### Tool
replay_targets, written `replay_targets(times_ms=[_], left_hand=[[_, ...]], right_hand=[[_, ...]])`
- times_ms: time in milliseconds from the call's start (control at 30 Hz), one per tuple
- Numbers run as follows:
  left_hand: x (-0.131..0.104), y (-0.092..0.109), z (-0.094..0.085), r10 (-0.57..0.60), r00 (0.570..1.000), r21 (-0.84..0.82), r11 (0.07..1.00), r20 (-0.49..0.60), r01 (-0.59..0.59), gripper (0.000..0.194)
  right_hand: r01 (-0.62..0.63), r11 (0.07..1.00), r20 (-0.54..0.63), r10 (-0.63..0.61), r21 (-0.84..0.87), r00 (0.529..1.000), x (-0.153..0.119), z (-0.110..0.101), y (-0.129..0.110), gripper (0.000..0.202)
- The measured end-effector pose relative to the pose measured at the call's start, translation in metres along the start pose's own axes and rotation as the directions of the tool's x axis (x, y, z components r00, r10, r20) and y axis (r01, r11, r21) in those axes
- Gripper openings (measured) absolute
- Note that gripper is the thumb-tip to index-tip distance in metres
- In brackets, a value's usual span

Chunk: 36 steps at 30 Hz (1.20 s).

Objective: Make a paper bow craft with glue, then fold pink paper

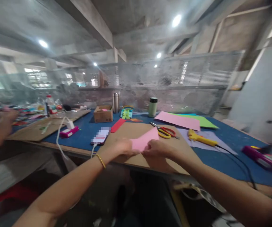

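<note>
A sheet of pink paper is held up at a slant over a brown cardboard sheet. My left hand, with a gold bracelet at the wrist, grips the paper's left edge. Closed on its lower right edge is my right hand, its fingers curled. Just behind the paper lie scissors with red and yellow handles. A red strip of paper rests at the cardboard's far left corner. To the left is a phone with a white cable.
A yellow glue gun lies on pale purple paper at right, its black cord trailing forward. Larger pink paper is behind. A small box, a steel flask and a green bottle stand farther back. Another person's hand is at far left.
</note>
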<state>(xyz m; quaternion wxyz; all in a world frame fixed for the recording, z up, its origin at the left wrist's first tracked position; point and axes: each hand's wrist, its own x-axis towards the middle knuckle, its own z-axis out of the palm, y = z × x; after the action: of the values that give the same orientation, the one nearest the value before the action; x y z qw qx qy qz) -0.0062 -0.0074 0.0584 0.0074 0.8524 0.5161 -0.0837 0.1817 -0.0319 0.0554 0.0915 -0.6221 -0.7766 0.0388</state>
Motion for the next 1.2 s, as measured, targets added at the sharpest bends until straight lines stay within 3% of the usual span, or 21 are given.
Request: replay_targets(times_ms=[133,233,400,600,767,833,867,900,967,1033,1100,1200], left_hand=[[0.007,-0.003,0.004,0.017,0.998,0.006,1.0,0.056,-0.018,0.082],[0.007,-0.004,0.004,0.023,0.998,-0.01,1.0,0.058,-0.023,0.086],[0.004,-0.003,0.0,0.024,0.996,-0.022,1.0,0.087,-0.022,0.08],[0.004,-0.004,0.002,0.035,0.996,-0.027,0.999,0.082,-0.033,0.078],[0.003,-0.003,0.0,0.001,0.996,-0.029,1.0,0.088,0.001,0.077],[0.003,-0.003,0.0,-0.009,0.996,-0.03,0.999,0.084,0.012,0.078],[0.003,-0.002,0.0,-0.01,0.996,-0.031,0.999,0.084,0.012,0.078],[0.004,-0.002,0.0,-0.01,0.996,-0.032,0.999,0.087,0.013,0.079],[0.004,-0.002,0.001,-0.013,0.995,-0.027,0.999,0.095,0.016,0.079],[0.005,-0.002,0.001,-0.022,0.995,-0.024,0.999,0.092,0.024,0.079],[0.004,-0.001,0.001,-0.018,0.997,-0.027,0.999,0.076,0.02,0.078],[0.003,-0.001,-0.001,0.014,0.998,-0.031,0.999,0.064,-0.012,0.077]], right_hand=[[-0.078,0.996,0.207,0.083,-0.034,0.975,-0.003,-0.01,-0.009,0.028],[-0.094,0.994,0.289,0.107,-0.057,0.951,-0.012,-0.025,-0.015,0.026],[-0.139,0.99,0.298,0.144,-0.04,0.944,-0.024,-0.038,-0.004,0.023],[-0.165,0.974,0.366,0.099,0.154,0.925,-0.017,-0.016,0.038,0.021],[-0.212,0.97,0.398,0.148,0.12,0.905,-0.02,-0.018,0.059,0.028],[-0.187,0.982,0.302,0.185,-0.021,0.935,-0.026,-0.026,0.059,0.025],[-0.164,0.981,0.19,0.182,-0.108,0.965,-0.03,-0.029,0.056,0.021],[-0.133,0.973,0.055,0.146,-0.186,0.988,-0.034,-0.031,0.051,0.018],[-0.019,0.964,-0.147,-0.021,-0.264,0.989,-0.04,-0.028,0.035,0.018],[0.195,0.947,-0.156,-0.24,-0.255,0.958,-0.042,-0.018,0.017,0.023],[0.373,0.905,-0.066,-0.393,-0.205,0.917,-0.04,-0.001,0.003,0.025],[0.477,0.868,-0.026,-0.485,-0.135,0.874,-0.034,0.023,0.001,0.022]])
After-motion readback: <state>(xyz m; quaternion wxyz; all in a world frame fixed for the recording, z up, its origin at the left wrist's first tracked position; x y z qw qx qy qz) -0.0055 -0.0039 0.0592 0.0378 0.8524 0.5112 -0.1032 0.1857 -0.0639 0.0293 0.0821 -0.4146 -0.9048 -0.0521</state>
